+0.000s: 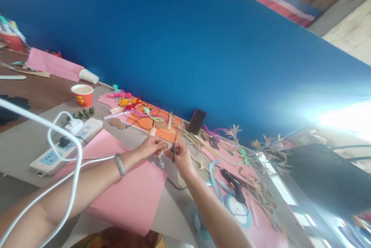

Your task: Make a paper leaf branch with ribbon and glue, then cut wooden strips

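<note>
My left hand, with a bracelet on its wrist, is closed in a pinch above the table's middle. A small pale piece shows by its fingertips, too small to name. Close beside it on the right, my right hand is closed around dark-handled scissors, whose thin blades point up and away from me. Beneath and in front of my left forearm lies a large pink sheet. An orange sheet with pipe cleaners and scraps on it lies beyond both hands.
A power strip with white cables and a red paper cup stand at the left. A phone leans against the blue wall. A glue gun, ribbon roll and dried plants lie at the right.
</note>
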`<state>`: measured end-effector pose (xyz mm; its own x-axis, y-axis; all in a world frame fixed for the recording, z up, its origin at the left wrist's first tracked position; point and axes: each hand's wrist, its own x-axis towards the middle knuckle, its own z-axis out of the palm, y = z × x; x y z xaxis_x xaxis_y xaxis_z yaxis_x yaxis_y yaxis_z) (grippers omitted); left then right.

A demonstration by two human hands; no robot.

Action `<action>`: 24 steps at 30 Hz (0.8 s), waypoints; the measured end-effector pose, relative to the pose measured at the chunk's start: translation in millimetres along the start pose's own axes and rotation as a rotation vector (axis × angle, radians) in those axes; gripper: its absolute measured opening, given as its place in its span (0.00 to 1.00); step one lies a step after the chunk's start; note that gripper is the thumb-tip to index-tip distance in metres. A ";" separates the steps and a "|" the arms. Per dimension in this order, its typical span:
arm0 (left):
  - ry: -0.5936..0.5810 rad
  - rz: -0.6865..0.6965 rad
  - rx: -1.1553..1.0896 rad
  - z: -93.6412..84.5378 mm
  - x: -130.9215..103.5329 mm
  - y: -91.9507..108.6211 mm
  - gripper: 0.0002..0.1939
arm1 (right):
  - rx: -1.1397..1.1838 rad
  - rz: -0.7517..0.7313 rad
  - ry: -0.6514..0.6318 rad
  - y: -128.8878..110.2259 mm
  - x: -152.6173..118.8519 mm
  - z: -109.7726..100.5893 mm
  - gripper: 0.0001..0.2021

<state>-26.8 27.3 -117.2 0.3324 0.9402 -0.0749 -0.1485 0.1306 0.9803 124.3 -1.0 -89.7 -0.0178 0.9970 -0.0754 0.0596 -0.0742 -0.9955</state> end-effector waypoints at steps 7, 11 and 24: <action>0.042 -0.013 -0.087 1.7 -2.6 3.9 0.24 | 0.046 0.003 0.017 2.6 3.4 3.1 0.20; 0.051 -0.028 -0.088 -0.1 -1.8 0.8 0.20 | 0.076 -0.004 0.071 5.9 6.7 2.8 0.19; -0.010 -0.051 -0.092 -1.1 -6.5 5.1 0.19 | 0.173 -0.011 0.021 13.6 3.9 6.1 0.18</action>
<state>-30.7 22.2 -111.9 0.3510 0.9284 -0.1222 -0.2155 0.2071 0.9543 118.9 1.8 -103.9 0.0031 0.9979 -0.0654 -0.1131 -0.0647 -0.9915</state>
